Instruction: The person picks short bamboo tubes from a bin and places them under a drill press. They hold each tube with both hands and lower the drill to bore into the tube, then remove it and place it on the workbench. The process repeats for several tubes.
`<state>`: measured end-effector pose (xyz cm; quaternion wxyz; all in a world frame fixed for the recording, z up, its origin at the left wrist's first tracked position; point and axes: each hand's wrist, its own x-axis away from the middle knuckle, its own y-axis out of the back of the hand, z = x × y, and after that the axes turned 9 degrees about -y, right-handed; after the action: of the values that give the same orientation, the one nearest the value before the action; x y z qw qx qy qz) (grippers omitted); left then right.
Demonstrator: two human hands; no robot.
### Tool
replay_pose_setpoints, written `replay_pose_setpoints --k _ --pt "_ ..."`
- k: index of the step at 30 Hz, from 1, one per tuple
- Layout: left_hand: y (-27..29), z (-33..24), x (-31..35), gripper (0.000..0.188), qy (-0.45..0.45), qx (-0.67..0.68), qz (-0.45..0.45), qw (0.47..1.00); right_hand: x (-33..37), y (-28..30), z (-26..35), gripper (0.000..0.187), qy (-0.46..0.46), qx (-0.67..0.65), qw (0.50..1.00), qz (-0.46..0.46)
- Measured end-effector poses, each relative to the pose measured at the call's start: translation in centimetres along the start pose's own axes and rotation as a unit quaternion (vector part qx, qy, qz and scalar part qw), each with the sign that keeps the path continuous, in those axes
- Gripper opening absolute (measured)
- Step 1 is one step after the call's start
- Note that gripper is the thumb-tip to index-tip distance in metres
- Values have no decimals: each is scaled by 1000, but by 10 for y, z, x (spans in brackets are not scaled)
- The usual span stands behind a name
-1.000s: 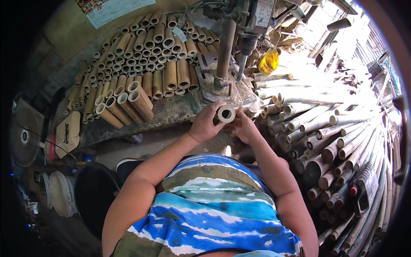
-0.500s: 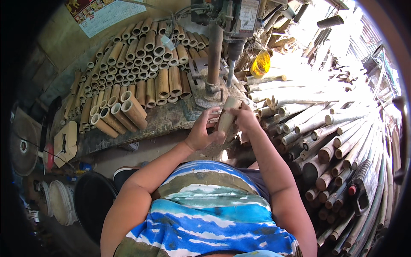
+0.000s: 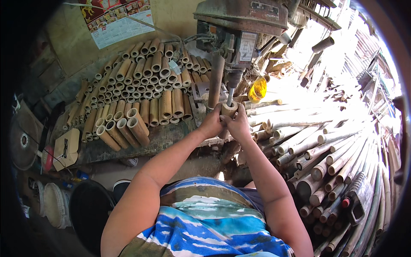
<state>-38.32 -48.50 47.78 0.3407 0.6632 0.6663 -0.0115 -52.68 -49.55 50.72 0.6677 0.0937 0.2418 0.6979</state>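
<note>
A short bamboo tube (image 3: 229, 110) stands nearly upright between my hands, its open end facing up under the drill press (image 3: 242, 38). My left hand (image 3: 211, 124) wraps its left side and my right hand (image 3: 238, 124) its right side, with the thumbs meeting at the front. The drill bit (image 3: 230, 97) comes straight down to the tube's opening; its tip is hidden there. The press column (image 3: 215, 81) rises just left of the bit. My fingers cover most of the tube's lower part.
Cut bamboo tubes (image 3: 147, 73) are stacked on the workbench (image 3: 107, 150) at the left. Long bamboo poles (image 3: 317, 150) lie piled on the right, with a chainsaw (image 3: 358, 199) on them. A yellow container (image 3: 257, 89) is behind the press. A black tub (image 3: 92, 210) stands lower left.
Both hands have moved forward with the bamboo tube, from in front of the press to under its bit. The tube has turned upright, and the left hand has closed round it. The view has tilted up.
</note>
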Motion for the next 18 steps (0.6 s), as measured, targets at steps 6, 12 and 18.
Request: replay_pose_setpoints --k 6,12,18 --pt "11 -6 -2 63 -66 39 -30 997 -4 -10 5 67 18 -4 999 -40" --pt "15 -1 -7 64 -62 9 -36 997 -8 -12 14 65 20 0 999 -40" --pt "14 0 -13 69 -87 8 -47 995 -20 -14 8 63 42 26 997 -59"
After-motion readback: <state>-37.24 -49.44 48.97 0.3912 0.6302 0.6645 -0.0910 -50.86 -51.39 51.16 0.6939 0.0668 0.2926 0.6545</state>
